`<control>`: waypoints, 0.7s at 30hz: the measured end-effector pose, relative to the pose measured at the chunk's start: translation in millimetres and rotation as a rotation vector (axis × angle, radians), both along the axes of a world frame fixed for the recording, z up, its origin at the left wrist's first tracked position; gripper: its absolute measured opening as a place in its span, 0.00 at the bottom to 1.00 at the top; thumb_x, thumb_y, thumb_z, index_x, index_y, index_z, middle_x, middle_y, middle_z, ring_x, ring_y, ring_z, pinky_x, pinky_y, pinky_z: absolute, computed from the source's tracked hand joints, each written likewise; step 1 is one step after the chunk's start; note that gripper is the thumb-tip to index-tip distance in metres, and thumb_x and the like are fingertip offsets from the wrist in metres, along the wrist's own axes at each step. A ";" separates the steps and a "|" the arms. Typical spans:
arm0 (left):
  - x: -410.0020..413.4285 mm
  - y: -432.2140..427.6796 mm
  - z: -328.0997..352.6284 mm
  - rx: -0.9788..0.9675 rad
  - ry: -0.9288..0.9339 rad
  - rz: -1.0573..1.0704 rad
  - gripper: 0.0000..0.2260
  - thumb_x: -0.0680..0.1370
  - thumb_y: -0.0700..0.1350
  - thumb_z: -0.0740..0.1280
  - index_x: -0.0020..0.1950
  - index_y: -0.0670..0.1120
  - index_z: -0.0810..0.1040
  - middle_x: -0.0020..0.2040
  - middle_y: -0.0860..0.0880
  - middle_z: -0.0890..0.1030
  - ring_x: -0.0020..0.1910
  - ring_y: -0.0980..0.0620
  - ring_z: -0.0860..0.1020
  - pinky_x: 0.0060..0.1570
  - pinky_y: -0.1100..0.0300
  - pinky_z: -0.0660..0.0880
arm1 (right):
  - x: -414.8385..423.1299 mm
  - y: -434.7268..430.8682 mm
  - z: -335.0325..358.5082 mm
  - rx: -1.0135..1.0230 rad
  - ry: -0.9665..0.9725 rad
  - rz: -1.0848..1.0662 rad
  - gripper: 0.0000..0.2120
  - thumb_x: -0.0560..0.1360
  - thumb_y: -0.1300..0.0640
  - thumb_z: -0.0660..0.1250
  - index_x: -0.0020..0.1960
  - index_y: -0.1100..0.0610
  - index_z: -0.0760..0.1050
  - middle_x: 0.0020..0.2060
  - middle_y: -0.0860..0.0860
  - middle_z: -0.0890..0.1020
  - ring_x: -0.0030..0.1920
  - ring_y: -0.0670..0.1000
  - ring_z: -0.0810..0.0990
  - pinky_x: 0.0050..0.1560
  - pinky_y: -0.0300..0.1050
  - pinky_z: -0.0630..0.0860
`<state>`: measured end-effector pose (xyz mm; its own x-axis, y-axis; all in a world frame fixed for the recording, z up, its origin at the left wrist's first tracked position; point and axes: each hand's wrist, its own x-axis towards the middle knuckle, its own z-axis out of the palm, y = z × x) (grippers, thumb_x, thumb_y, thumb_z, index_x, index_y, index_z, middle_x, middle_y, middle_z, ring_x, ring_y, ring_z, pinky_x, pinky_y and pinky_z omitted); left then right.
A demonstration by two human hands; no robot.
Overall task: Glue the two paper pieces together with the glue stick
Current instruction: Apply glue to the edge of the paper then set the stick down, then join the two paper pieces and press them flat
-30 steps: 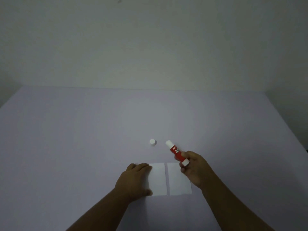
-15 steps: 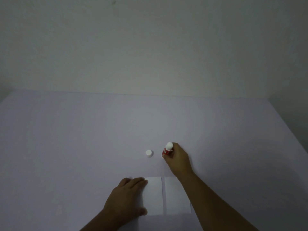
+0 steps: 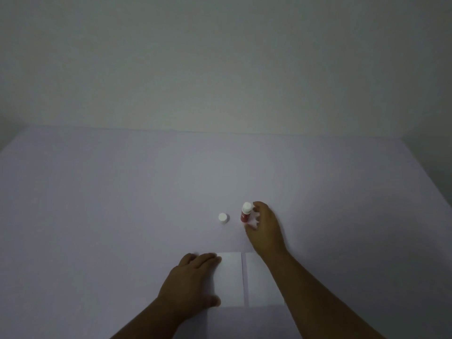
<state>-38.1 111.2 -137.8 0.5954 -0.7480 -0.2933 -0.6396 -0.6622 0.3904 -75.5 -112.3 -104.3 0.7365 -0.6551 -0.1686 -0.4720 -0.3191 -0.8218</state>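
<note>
Two white paper pieces lie side by side near the table's front edge, the left paper and the right paper, with a narrow gap between them. My left hand rests flat on the left paper's left edge. The red glue stick stands upright on the table beyond the papers, white end up. My right hand is just to its right with fingers spread, fingertips close to the stick. My right forearm crosses over the right paper. The white cap sits apart, left of the stick.
The pale lilac table reaches back to a plain wall. Its right edge drops off at the far right.
My right hand carried the glue stick away from the papers, stood it beside the cap, and its fingers have now spread off it. My left hand stayed on the left paper.
</note>
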 end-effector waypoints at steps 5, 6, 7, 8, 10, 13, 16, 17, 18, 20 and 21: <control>-0.8 -0.6 8.1 0.023 0.019 -0.032 0.42 0.61 0.68 0.64 0.74 0.61 0.56 0.74 0.65 0.60 0.71 0.51 0.59 0.68 0.56 0.63 | -38.3 16.5 16.1 -0.021 0.109 -0.147 0.14 0.70 0.66 0.65 0.54 0.58 0.74 0.51 0.57 0.78 0.51 0.56 0.78 0.54 0.48 0.74; -0.8 -0.4 9.8 0.031 0.023 -0.037 0.42 0.62 0.68 0.64 0.75 0.61 0.55 0.75 0.64 0.59 0.71 0.51 0.59 0.68 0.56 0.63 | -47.7 21.9 18.1 -0.013 0.184 -0.098 0.11 0.71 0.65 0.64 0.52 0.58 0.76 0.50 0.56 0.80 0.51 0.56 0.78 0.53 0.45 0.73; -0.7 -0.4 11.5 0.040 0.025 -0.042 0.42 0.63 0.68 0.64 0.75 0.61 0.55 0.75 0.64 0.59 0.72 0.51 0.58 0.69 0.55 0.63 | -56.9 28.2 19.4 -0.003 0.262 -0.031 0.09 0.71 0.63 0.63 0.50 0.57 0.78 0.49 0.55 0.82 0.51 0.55 0.79 0.52 0.43 0.73; -0.9 -0.1 12.7 0.050 0.027 -0.048 0.42 0.63 0.68 0.64 0.75 0.60 0.55 0.75 0.63 0.59 0.72 0.50 0.58 0.69 0.54 0.62 | -65.4 35.0 20.2 0.004 0.330 0.039 0.09 0.72 0.60 0.62 0.48 0.56 0.79 0.48 0.54 0.83 0.50 0.55 0.80 0.52 0.43 0.75; -0.9 0.2 14.4 0.062 0.029 -0.060 0.41 0.64 0.68 0.64 0.75 0.60 0.54 0.76 0.62 0.59 0.72 0.50 0.57 0.69 0.52 0.63 | -80.2 47.2 20.0 0.017 0.404 0.128 0.10 0.73 0.58 0.62 0.49 0.54 0.80 0.49 0.52 0.84 0.50 0.52 0.80 0.53 0.45 0.77; -0.1 0.2 15.8 0.067 0.023 -0.073 0.40 0.66 0.67 0.65 0.75 0.59 0.55 0.75 0.61 0.59 0.72 0.51 0.58 0.68 0.52 0.63 | -96.0 61.3 17.4 0.033 0.423 0.156 0.13 0.72 0.56 0.63 0.55 0.52 0.79 0.53 0.51 0.82 0.53 0.51 0.79 0.56 0.44 0.76; 0.0 -0.2 15.9 0.070 0.017 -0.080 0.39 0.68 0.66 0.65 0.75 0.59 0.56 0.75 0.60 0.61 0.71 0.51 0.59 0.68 0.51 0.64 | -102.4 70.1 15.8 0.017 0.414 0.177 0.14 0.74 0.55 0.62 0.57 0.54 0.78 0.56 0.53 0.81 0.56 0.53 0.78 0.57 0.45 0.75; 0.4 -0.2 16.0 0.071 0.013 -0.083 0.38 0.68 0.66 0.65 0.75 0.59 0.56 0.75 0.60 0.61 0.71 0.51 0.59 0.68 0.51 0.64 | -103.0 72.2 15.9 0.012 0.410 0.179 0.14 0.74 0.56 0.62 0.58 0.55 0.78 0.57 0.54 0.81 0.56 0.53 0.78 0.58 0.46 0.75; 0.7 -0.2 16.0 0.070 0.010 -0.087 0.37 0.69 0.66 0.65 0.75 0.59 0.56 0.75 0.60 0.61 0.71 0.51 0.59 0.68 0.52 0.64 | -103.1 73.8 15.9 0.017 0.405 0.170 0.15 0.74 0.56 0.62 0.58 0.56 0.77 0.57 0.54 0.81 0.57 0.53 0.78 0.59 0.46 0.75; 1.8 -0.1 16.5 0.065 0.010 -0.096 0.37 0.70 0.65 0.65 0.75 0.59 0.56 0.76 0.60 0.60 0.71 0.51 0.59 0.68 0.52 0.63 | -102.8 75.5 15.8 0.051 0.396 0.133 0.16 0.74 0.55 0.63 0.61 0.55 0.76 0.59 0.54 0.80 0.58 0.53 0.77 0.60 0.46 0.74; 2.4 0.1 17.2 0.063 0.011 -0.101 0.36 0.70 0.65 0.65 0.75 0.59 0.56 0.76 0.60 0.60 0.71 0.51 0.59 0.68 0.53 0.63 | -102.1 75.8 15.6 0.068 0.389 0.115 0.17 0.73 0.55 0.63 0.61 0.55 0.75 0.59 0.53 0.80 0.58 0.52 0.77 0.60 0.46 0.74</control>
